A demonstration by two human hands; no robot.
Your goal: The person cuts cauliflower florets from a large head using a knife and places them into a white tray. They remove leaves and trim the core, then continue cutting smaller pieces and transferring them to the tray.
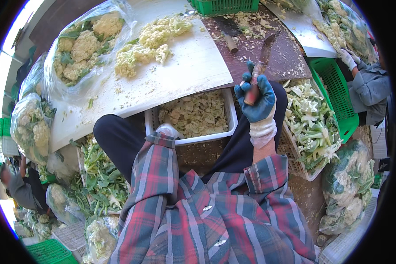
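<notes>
My right hand (258,99), in a white knit glove with a blue coated palm, grips the handle of a knife (265,54). Its stained blade points up and away from me, over the dark red board. My left hand (167,130) reaches down at the near left corner of a white plastic crate (204,140). Only the pale wrist part of it shows below the plaid cuff; its fingers cannot be made out. Cut cauliflower florets (198,114) fill the crate, which sits between my knees, partly under the table edge.
Cauliflower pieces (151,39) lie on the white tabletop (191,66) beside a bagged cauliflower heap (85,46). A second knife (230,43) rests on the dark red board (283,62). Crates of trimmed stalks (312,122) and leaves (105,178) flank me. A gloved co-worker (369,85) is at right.
</notes>
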